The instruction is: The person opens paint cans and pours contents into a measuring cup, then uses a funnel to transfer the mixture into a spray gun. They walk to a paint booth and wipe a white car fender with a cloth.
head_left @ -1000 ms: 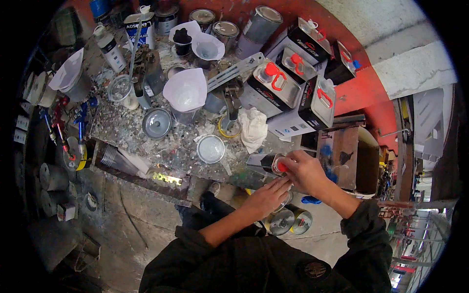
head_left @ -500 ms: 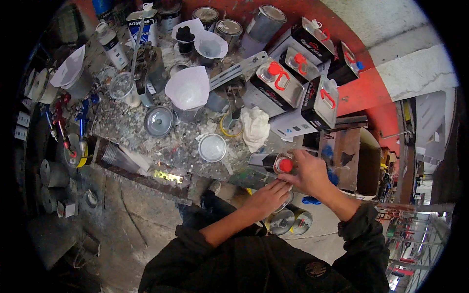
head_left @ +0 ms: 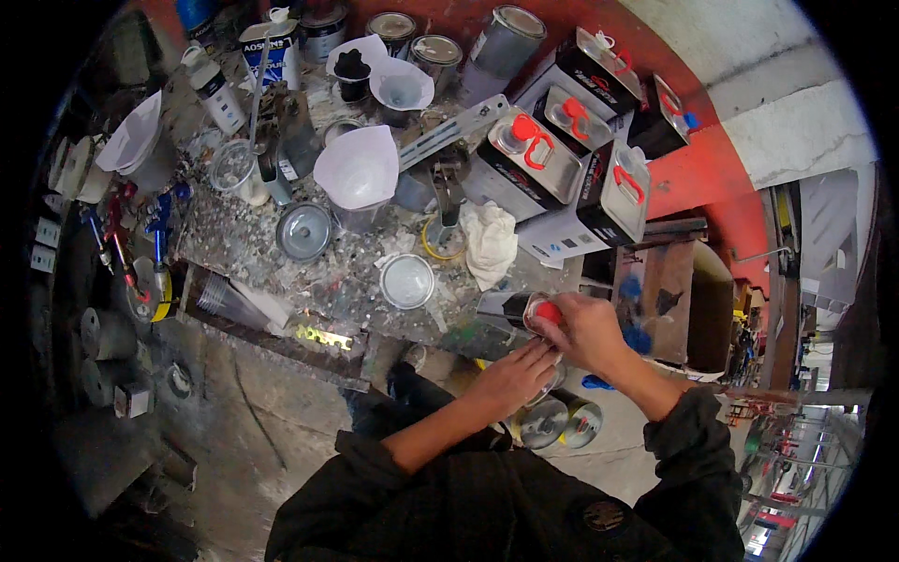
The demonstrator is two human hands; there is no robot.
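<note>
Two bare hands meet in the head view over the near right part of a paint-spattered bench (head_left: 253,272), both at a small black-and-silver can (head_left: 506,309) with a red cap (head_left: 547,313); the can is at the front edge of the bench, its cap end toward the person, and whether its base rests on the bench cannot be told; the right hand (head_left: 590,332) has its fingers and thumb closed narrowly about the red cap; the left hand (head_left: 515,377) lies palm down with its fingers straight and close together, their tips by the near side of the can and just beside the right thumb, and how firmly they hold the can is hidden; beyond the can a crumpled white cloth (head_left: 491,245) lies on the bench, with a round pale lid (head_left: 406,281) to its left and a yellow ring (head_left: 443,239) between and behind them; big cans with red handles (head_left: 529,155) stand farther back; a cup with a paper funnel (head_left: 356,175) stands left of the cloth; a cardboard box (head_left: 655,302) is just right of the right hand, and tins (head_left: 543,424) stand on the floor below the hands
</note>
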